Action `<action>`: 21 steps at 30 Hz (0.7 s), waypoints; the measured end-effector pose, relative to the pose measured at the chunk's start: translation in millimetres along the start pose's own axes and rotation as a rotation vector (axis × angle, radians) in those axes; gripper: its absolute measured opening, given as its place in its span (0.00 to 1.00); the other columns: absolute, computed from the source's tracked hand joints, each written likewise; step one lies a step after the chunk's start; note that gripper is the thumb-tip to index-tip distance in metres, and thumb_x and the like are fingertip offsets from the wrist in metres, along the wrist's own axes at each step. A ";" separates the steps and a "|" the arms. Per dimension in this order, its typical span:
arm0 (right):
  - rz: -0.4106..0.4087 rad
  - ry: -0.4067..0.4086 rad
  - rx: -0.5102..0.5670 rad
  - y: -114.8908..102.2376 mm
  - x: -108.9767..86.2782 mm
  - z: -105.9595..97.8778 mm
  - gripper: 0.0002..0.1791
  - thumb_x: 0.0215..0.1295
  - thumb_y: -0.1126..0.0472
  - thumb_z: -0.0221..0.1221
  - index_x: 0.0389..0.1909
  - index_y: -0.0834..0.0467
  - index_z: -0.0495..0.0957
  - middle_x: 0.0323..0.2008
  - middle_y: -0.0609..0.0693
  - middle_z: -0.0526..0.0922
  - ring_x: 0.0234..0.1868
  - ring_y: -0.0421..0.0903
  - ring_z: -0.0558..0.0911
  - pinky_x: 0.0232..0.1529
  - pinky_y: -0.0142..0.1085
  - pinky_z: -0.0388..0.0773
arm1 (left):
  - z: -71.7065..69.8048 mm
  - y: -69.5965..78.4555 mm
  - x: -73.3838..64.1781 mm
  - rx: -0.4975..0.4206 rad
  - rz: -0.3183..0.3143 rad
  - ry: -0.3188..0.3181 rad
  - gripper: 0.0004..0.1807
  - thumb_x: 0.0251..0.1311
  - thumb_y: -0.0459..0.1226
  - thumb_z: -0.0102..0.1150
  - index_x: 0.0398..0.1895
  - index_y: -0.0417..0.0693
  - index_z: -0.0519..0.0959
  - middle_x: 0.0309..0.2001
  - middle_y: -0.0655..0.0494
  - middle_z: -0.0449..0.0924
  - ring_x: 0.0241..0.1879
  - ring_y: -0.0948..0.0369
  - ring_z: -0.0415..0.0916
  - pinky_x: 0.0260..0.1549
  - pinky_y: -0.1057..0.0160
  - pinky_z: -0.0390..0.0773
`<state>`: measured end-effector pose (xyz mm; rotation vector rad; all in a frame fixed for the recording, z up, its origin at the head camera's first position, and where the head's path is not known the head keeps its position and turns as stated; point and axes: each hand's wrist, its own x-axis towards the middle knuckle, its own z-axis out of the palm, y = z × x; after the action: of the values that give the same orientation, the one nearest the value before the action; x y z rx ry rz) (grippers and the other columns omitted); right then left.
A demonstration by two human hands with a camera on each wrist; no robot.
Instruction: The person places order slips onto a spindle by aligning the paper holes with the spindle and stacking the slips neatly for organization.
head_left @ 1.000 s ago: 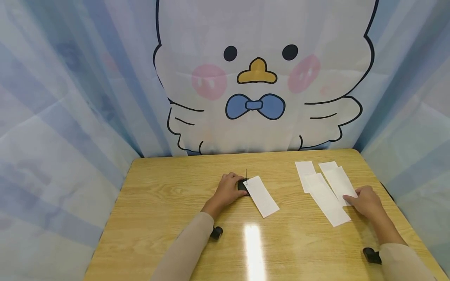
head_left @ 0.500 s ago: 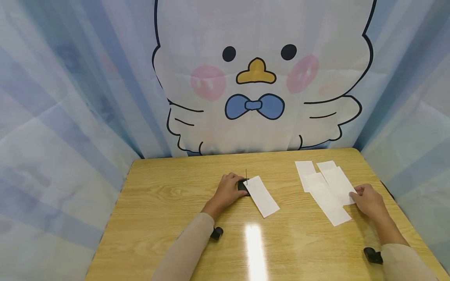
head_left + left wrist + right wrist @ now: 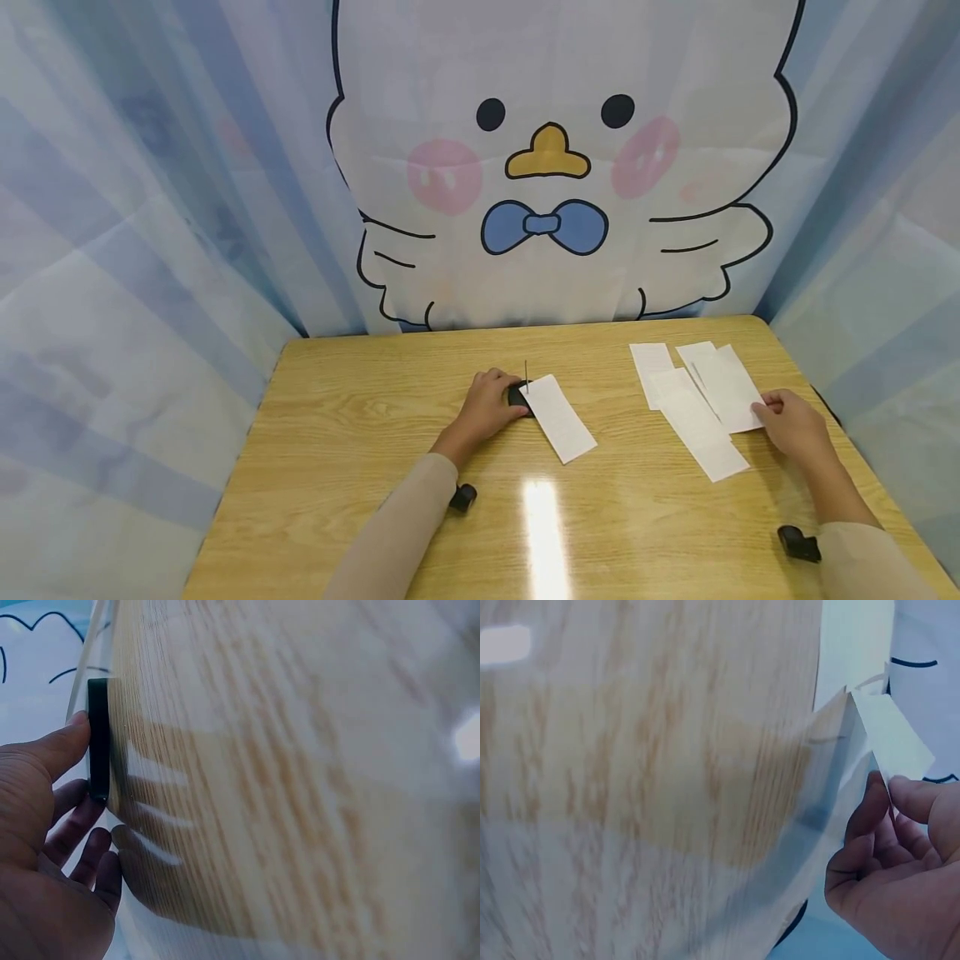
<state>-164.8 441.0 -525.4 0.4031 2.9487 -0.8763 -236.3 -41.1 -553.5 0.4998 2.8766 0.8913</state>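
Note:
My left hand (image 3: 483, 406) grips the black base (image 3: 516, 398) of a receipt spike, whose thin rod stands upright. In the left wrist view the thumb and fingers lie against the edge of that black base (image 3: 98, 739). A white paper slip (image 3: 562, 423) is stuck on the rod near one corner and slants out to the right. Over at the right, my right hand (image 3: 792, 427) pinches another paper slip (image 3: 733, 387) by its near right corner. The right wrist view shows this slip (image 3: 892, 735) bent and raised at the table's edge between thumb and forefinger.
Several more white paper slips (image 3: 693, 421) lie overlapping to the left of the right hand. The wooden table (image 3: 360, 392) ends at the back against a curtain (image 3: 562, 283) with a cartoon bird. Each wrist carries a small black camera (image 3: 798, 543).
My right hand has moved slightly back and to the right, lifting the pinched slip off the pile and shifting it away. The left hand and the receipt spike have stayed in place.

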 end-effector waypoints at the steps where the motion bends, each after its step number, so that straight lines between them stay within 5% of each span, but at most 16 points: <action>1: -0.001 -0.001 0.003 -0.3 -0.7 -0.8 0.26 0.81 0.54 0.48 0.57 0.77 0.68 0.50 0.76 0.74 0.49 0.69 0.75 0.46 0.58 0.75 | 0.1 0.0 0.1 0.002 0.001 0.000 0.31 0.62 0.49 0.72 0.67 0.52 0.79 0.61 0.51 0.78 0.61 0.51 0.71 0.61 0.52 0.74; 21: -0.083 0.025 0.066 -29.0 -13.3 -8.5 0.29 0.83 0.50 0.47 0.61 0.74 0.68 0.57 0.76 0.74 0.54 0.71 0.75 0.43 0.54 0.77 | -6.4 4.3 -1.4 -0.065 -0.003 -0.016 0.32 0.65 0.50 0.70 0.69 0.50 0.77 0.63 0.51 0.76 0.64 0.50 0.70 0.63 0.50 0.74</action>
<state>-159.1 419.0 -501.3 0.2983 2.9849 -0.9870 -234.9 -41.7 -545.8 0.4938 2.8226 0.9728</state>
